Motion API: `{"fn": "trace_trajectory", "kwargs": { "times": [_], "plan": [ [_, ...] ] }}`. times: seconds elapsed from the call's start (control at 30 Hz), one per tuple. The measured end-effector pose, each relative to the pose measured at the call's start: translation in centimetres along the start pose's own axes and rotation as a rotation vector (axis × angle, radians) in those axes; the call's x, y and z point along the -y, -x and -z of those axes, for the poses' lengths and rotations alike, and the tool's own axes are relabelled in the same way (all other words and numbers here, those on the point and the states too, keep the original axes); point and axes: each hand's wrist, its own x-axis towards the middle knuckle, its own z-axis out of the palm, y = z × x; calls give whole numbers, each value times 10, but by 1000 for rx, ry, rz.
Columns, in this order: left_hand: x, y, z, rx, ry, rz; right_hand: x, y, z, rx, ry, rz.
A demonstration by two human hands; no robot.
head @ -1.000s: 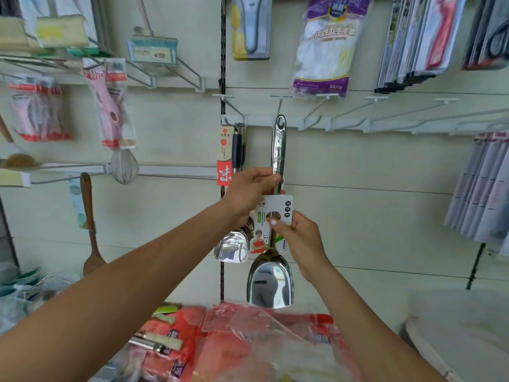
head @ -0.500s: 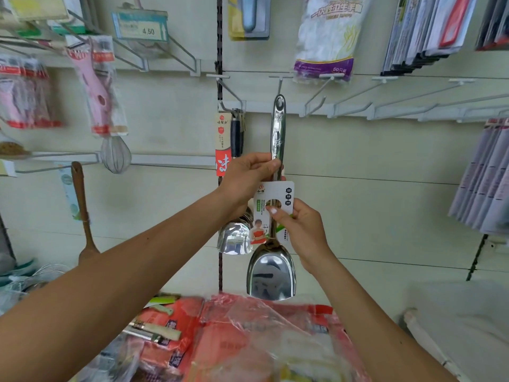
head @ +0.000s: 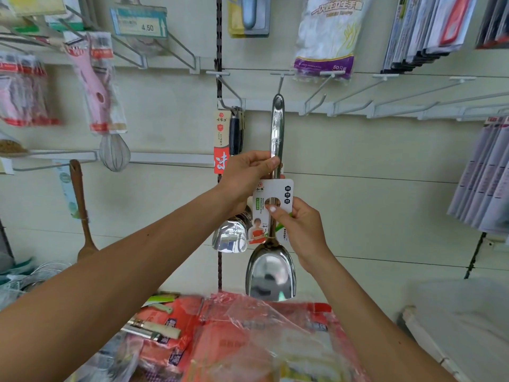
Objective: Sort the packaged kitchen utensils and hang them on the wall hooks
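A steel spatula [head: 271, 274] with a white card label [head: 272, 199] hangs upright in front of the wall, its handle top [head: 278, 104] right below a white wall hook [head: 281, 81]. My left hand [head: 248, 175] grips the handle just above the label. My right hand [head: 300, 230] pinches the label's lower right part. To the left, a steel ladle [head: 230, 238] with a dark handle and red tag hangs on the neighbouring hook [head: 228, 89].
Several bare white hooks [head: 355, 97] run along the rail to the right. Packaged peelers [head: 96, 84], a whisk [head: 114, 153] and a wooden spoon [head: 81, 210] hang at left. Red packaged utensils [head: 176, 329] under clear plastic lie below. Gloves pack [head: 325, 34] hangs above.
The view has tilted down a little, so the wall items sit higher in frame. Both hands keep their hold on the spatula, whose handle top stays just under the hook.
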Motion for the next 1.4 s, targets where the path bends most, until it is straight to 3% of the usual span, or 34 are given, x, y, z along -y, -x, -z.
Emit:
{"fn": "trace_trajectory", "kwargs": {
  "times": [0.33, 1.17, 1.3, 1.4],
  "plan": [
    [14, -23, -1, -44, -79, 47, -11, -15, 0, -22, 20, -24],
    [64, -141, -3, -147, -146, 75, -81, -149, 7, -42, 94, -121],
    [63, -127, 5, -128, -295, 61, -85, -140, 4, -118, 60, -117],
    [57, -105, 23, -99, -415, 7, -83, -121, -3, -242, 256, -9]
  ]
}}
